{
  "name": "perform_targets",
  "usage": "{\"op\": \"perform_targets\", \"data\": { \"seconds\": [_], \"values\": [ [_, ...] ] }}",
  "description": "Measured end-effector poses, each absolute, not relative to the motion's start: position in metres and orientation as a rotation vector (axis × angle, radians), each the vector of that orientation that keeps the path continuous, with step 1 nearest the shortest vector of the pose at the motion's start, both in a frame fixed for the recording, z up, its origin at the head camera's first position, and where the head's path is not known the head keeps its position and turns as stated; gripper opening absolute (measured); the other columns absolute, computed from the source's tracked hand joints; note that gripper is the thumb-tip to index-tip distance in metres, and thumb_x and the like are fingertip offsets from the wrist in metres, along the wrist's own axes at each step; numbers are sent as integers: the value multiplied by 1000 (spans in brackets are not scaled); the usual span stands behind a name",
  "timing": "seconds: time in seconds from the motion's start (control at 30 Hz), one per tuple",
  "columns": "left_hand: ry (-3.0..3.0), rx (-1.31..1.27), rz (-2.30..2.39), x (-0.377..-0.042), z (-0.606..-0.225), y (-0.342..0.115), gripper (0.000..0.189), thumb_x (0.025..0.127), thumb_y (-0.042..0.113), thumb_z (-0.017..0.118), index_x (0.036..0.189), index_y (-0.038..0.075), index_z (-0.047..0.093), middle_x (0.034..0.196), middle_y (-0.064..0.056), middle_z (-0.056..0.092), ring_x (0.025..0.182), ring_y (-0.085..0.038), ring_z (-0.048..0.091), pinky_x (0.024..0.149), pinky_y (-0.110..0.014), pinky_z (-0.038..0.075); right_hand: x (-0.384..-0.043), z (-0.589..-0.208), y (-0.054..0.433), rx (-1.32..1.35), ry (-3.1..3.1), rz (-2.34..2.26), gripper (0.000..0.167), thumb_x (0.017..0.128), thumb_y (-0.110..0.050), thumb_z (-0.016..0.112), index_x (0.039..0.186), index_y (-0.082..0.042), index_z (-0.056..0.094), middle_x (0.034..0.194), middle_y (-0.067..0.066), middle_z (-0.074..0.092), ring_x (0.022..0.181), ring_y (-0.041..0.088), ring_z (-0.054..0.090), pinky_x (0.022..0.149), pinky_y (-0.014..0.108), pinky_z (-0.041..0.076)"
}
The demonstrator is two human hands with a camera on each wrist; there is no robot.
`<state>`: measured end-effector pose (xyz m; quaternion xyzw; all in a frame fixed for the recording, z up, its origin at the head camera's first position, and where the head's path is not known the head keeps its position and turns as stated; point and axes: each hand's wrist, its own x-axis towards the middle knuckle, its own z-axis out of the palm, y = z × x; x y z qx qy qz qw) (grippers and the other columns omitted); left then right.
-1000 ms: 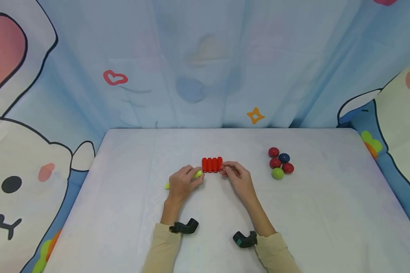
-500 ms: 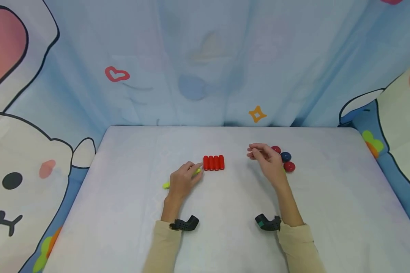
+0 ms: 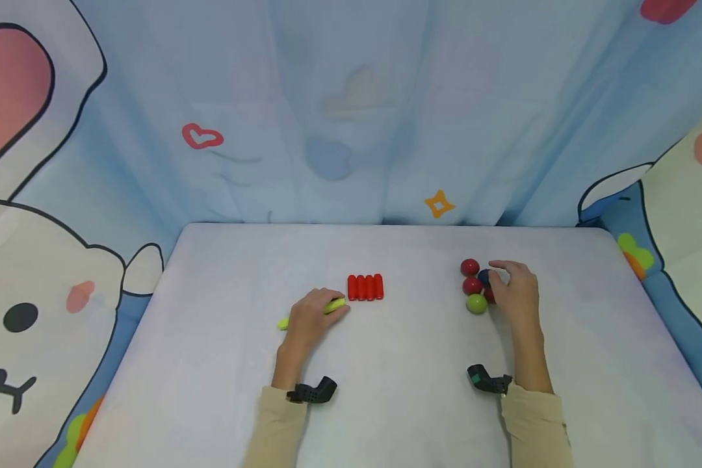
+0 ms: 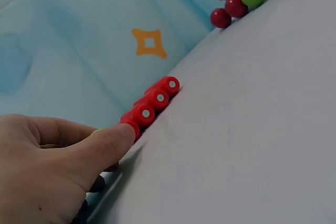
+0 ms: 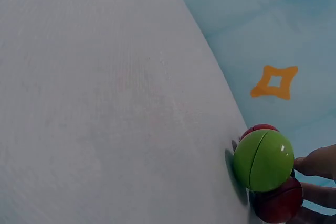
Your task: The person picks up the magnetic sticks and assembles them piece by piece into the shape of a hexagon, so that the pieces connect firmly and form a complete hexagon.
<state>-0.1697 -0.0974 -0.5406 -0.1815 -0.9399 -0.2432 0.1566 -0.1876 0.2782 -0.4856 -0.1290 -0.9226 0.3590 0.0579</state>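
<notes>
Farther right of the red rods (image 3: pixel 365 287) than half a second ago, the right hand (image 3: pixel 517 289) has reached the balls. Just left of those rods, the left hand (image 3: pixel 310 320) pinches a yellow-green stick (image 3: pixel 335 305) with its fingers, seemingly to steady it at a slant. Lying side by side, the rods probably brace one another. Well right of them, the right fingers bend at a blue ball (image 3: pixel 484 277); whether they grip it cannot be told. Red balls (image 3: pixel 472 285) and a green ball (image 3: pixel 476 303) cluster beside it on the table (image 3: pixel 409 357).

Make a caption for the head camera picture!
Left hand holds yellow-green stick; right hand beside colorful balls; red rods between.
</notes>
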Motion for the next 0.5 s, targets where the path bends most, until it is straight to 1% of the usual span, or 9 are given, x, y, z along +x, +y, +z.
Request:
{"op": "perform_targets", "data": {
  "seconds": [0.1, 0.23, 0.3, 0.4, 0.5],
  "values": [
    [-2771, -531, -746, -169, -537, -98, 26, 87, 35, 72, 109, 22, 72, 96, 7, 70, 85, -8, 59, 70, -18, 50, -187, -487, 282, -401, -2873, 1091, 39, 102, -20, 44, 132, 0, 55, 142, 32, 42, 131, 51, 38, 106, 66, 33],
    [-2827, -610, -828, -168, -531, -103, 27, 89, 26, 69, 116, 21, 71, 100, 5, 69, 90, -10, 57, 77, -23, 52, -187, -489, 283, -408, -2931, 1104, 41, 103, -22, 44, 137, -2, 51, 141, 32, 44, 128, 49, 45, 103, 61, 42],
    [-2829, -654, -849, -168, -528, -105, 30, 89, 21, 67, 120, 21, 69, 102, 4, 69, 91, -10, 57, 80, -25, 53, -188, -490, 283, -413, -2938, 1104, 43, 103, -23, 44, 140, -2, 48, 140, 31, 44, 127, 48, 46, 101, 59, 44],
    [-2825, -682, -860, -169, -527, -109, 33, 89, 17, 65, 122, 21, 69, 103, 3, 68, 92, -10, 56, 80, -26, 53, -190, -492, 282, -422, -2934, 1120, 46, 103, -24, 45, 144, -3, 43, 141, 31, 44, 127, 48, 46, 102, 59, 44],
    [-2837, -680, -846, -168, -528, -112, 34, 88, 17, 65, 121, 21, 69, 103, 4, 69, 90, -10, 56, 78, -25, 53, -191, -495, 281, -460, -2935, 1152, 49, 103, -26, 46, 146, -3, 39, 142, 31, 43, 129, 48, 44, 104, 59, 42]
  ]
}}
